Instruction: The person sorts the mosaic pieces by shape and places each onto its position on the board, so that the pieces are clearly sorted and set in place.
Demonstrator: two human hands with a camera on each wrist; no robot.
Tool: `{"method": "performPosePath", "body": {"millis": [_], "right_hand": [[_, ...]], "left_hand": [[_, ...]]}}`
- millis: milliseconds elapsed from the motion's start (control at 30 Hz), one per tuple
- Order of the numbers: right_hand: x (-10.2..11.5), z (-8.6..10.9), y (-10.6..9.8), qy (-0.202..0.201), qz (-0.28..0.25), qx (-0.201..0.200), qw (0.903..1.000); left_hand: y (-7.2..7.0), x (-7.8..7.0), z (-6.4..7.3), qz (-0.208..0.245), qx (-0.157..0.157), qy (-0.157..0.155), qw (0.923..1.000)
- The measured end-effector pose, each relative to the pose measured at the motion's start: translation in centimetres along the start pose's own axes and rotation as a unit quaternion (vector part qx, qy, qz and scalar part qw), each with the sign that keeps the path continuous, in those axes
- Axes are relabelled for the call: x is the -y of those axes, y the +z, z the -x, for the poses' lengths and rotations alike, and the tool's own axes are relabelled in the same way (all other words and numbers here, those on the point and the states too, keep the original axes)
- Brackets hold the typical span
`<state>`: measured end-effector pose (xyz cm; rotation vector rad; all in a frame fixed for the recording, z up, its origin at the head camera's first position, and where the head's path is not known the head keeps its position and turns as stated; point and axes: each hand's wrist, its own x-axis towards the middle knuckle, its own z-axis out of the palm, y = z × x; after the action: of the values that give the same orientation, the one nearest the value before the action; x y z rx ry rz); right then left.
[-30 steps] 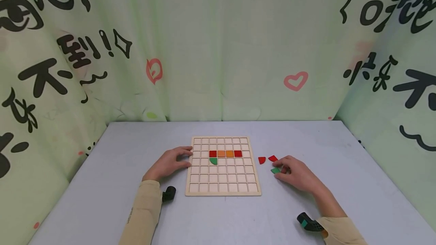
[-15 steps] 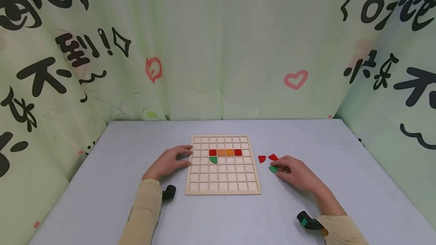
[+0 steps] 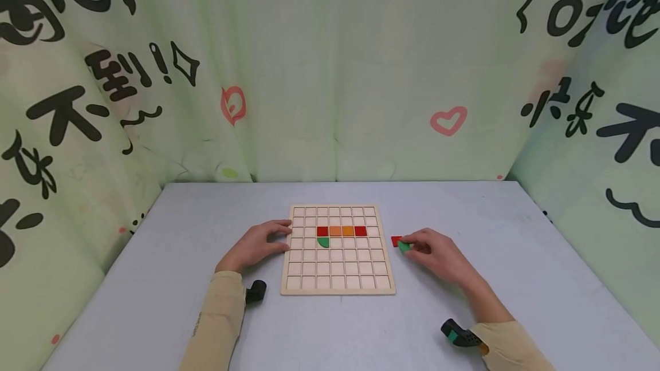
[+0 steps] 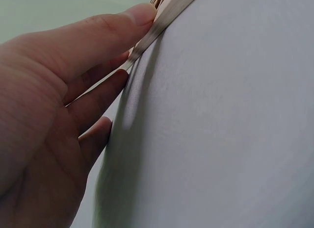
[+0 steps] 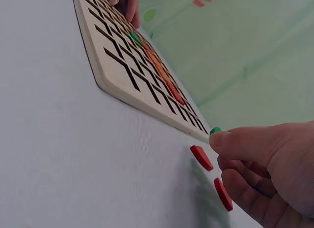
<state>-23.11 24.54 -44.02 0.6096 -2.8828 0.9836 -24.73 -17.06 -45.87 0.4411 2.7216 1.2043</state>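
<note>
My left hand (image 3: 258, 245) touches the left edge of a wooden grid board (image 3: 337, 288), its fingers straight and thumb apart. Between the thumb and fingers of my right hand (image 3: 438, 253) is a green quarter-round piece (image 3: 404, 247), held just above the table to the right of the board. In the right wrist view only a bit of that green piece (image 5: 215, 131) shows past the thumb. Two red pieces lie below: one red piece (image 5: 201, 158) near the board and another red piece (image 5: 223, 194) by the curled fingers. The head view hides the second behind my hand.
In one board row sit a red square (image 3: 322, 231), two orange squares (image 3: 341, 231) and another red square (image 3: 360, 231). A green quarter-round tile (image 3: 323, 242) sits under the left red one. A printed curtain (image 3: 335, 73) encloses the white table (image 3: 180, 302).
My right hand has picked up the green piece from the table and moved left, towards the board, now partly covering the nearer red piece. My left hand stays put.
</note>
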Motion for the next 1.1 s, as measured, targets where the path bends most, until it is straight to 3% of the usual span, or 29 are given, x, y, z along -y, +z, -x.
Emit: {"method": "performPosePath", "body": {"millis": [600, 900, 1100], "right_hand": [[5.5, -5.0, 4.2, 0.001, -0.048, 0.063, 0.9968], [7.6, -6.3, 6.2, -0.045, -0.039, 0.09, 0.9942], [8.2, -7.0, 7.3, -0.047, -0.038, 0.095, 0.9936]], "left_hand": [[0.0, -0.1, -0.1, -0.004, 0.0, -0.001, 1.0], [0.1, 0.1, -0.1, -0.009, 0.0, -0.001, 1.0], [0.1, 0.2, -0.1, -0.008, 0.001, -0.002, 1.0]]}}
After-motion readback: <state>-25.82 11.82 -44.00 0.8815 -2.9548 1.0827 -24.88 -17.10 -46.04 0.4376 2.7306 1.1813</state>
